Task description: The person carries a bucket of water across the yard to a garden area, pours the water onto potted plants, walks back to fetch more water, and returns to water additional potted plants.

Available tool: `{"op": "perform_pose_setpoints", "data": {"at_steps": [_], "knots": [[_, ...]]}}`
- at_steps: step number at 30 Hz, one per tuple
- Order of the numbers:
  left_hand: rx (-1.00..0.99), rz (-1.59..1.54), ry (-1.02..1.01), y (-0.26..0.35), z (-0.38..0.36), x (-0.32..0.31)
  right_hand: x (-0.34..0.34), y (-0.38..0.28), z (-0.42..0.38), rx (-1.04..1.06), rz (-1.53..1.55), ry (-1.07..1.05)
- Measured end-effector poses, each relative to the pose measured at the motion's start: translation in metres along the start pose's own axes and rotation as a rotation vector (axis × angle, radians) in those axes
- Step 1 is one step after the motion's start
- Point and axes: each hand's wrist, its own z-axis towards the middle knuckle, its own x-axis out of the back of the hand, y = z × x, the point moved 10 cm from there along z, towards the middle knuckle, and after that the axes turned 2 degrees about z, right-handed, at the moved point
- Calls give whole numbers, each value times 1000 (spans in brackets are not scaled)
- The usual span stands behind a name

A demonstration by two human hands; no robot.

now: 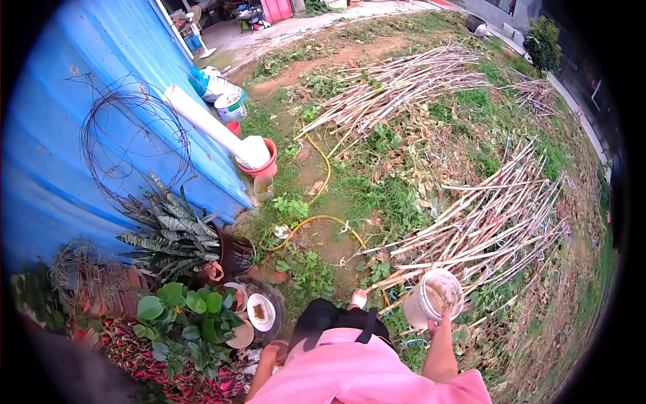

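My right hand (pixel 439 324) is closed on the near rim of a dirty white bucket (pixel 418 311), which is tilted so that its soiled inside shows. The bucket is over the edge of a pile of dry sticks (pixel 471 236). My left hand (pixel 276 349) hangs low beside my leg, near a white bowl (pixel 261 312) with something brown in it and a round tan lid (pixel 240 334). Its fingers are too small and partly hidden to make out.
A yellow hose (pixel 328 217) curves over the ground ahead. On the left are a blue metal wall (pixel 81 135), a snake plant (pixel 178 232), a leafy green plant (pixel 192 313) and a reddish pot (pixel 268 161). Another stick pile (pixel 404 87) lies farther off.
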Motion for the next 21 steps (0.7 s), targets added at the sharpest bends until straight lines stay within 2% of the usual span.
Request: {"op": "perform_pose_setpoints", "data": {"at_steps": [1, 3, 5, 9, 12, 15, 16, 17, 18, 20, 21], "knots": [[149, 50, -70, 51, -31, -31, -14, -9, 20, -3, -29, 29], [27, 101, 131, 79, -1, -34, -63, -24, 25, -64, 47, -37], [-29, 162, 91, 103, 19, -46, -95, -39, 30, -53, 34, -60], [85, 162, 115, 130, 37, -57, -131, -44, 47, -59, 34, -140], [299, 211, 56, 128, 52, -60, -124, -38, 43, -33, 8, -28], [485, 47, -284, 3, 178, -24, -114, -16, 34, -88, 4, 69], [287, 424, -320, 46, 174, -40, -111, -15, 18, -44, -53, 133], [-86, 1106, -404, 101, 176, -60, -113, -11, 7, -19, -93, 143], [-312, 1395, -434, 145, 183, -80, -125, -8, -5, 7, -132, 126], [-539, 1610, -394, 214, 212, -95, -166, -4, -31, 42, -191, 86], [-601, 1723, -430, 256, 266, -98, -196, -4, -52, 58, -192, 90]]}}
